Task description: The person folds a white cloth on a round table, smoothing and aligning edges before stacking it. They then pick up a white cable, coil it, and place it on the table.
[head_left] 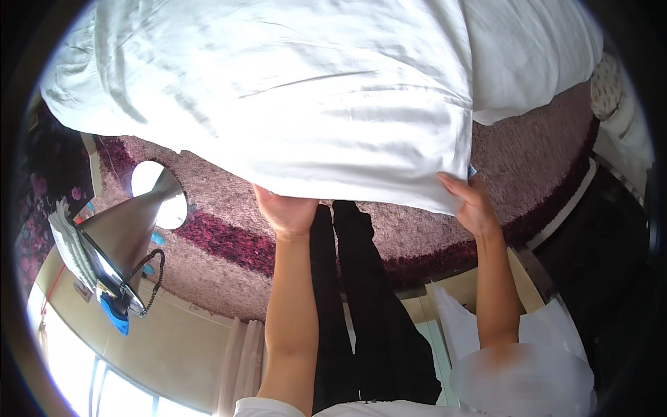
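Along the white pillow's lower edge, left hand and right hand, each grip pinching fabric.

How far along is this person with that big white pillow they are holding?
Mid-way, as far as one view shows. Done: the white pillow is already lifted, held above the purple rug. In hand: the left hand grips its lower edge near the middle, and the right hand pinches the lower corner. Left: it has not been set down anywhere yet; where the fabric opening lies cannot be seen.
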Available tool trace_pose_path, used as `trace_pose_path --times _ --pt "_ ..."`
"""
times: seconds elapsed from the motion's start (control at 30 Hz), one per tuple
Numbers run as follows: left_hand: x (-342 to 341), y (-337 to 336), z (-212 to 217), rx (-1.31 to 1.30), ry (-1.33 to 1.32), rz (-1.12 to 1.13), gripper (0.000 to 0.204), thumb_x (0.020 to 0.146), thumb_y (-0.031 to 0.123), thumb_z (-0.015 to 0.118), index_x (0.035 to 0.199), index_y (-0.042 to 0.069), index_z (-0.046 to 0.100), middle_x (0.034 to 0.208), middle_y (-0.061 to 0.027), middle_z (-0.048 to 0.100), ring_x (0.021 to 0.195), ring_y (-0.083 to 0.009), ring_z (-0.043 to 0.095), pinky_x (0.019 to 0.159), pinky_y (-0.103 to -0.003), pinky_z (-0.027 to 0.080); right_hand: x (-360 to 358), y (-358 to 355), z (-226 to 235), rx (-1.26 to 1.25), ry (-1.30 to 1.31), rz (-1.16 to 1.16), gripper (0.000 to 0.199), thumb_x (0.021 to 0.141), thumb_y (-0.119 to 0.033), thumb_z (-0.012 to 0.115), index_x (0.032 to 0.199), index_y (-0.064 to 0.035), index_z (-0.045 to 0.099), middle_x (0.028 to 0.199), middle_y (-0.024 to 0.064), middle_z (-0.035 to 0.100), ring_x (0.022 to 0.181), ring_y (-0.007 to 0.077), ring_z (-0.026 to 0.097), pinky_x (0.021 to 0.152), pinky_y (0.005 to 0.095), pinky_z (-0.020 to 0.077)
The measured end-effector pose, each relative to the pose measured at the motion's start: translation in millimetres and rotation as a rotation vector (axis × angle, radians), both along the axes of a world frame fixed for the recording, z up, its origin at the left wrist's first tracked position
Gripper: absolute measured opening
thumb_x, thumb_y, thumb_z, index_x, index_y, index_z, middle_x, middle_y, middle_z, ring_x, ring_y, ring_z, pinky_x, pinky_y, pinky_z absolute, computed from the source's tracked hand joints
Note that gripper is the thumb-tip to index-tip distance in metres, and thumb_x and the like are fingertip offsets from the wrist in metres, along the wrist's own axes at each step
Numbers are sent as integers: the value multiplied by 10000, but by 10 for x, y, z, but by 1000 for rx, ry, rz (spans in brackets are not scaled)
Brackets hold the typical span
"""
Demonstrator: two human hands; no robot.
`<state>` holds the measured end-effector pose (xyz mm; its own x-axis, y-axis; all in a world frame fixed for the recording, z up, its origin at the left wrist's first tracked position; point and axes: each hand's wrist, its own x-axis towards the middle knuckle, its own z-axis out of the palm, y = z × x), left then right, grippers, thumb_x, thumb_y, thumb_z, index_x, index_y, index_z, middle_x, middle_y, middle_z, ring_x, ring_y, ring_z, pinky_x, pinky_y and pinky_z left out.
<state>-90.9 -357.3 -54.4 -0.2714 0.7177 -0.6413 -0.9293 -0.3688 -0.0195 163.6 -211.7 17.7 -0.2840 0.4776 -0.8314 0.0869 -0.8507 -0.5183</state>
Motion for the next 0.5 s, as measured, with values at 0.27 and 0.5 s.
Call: trace_pose_path --times 0.27,0.5 --pt "-177 -809 -54 -295 83 33 439 953 355 417 1274 61 465 1204 -98 548 1170 -274 484 991 -462 389 -111 -136 -355 -38 160 -424 131 856 -125 612 939 -24 612 841 69 640 774 142 608 780 316 502" --pt "-265 -919 51 -206 96 32 346 946 289 483 1243 112 494 1223 -54 555 1137 -221 516 989 -419 411 -411 -1199 -1168 -381 -23 99 561 836 -475 604 1161 -44 451 1073 137 517 1007 226 528 967 396 416"
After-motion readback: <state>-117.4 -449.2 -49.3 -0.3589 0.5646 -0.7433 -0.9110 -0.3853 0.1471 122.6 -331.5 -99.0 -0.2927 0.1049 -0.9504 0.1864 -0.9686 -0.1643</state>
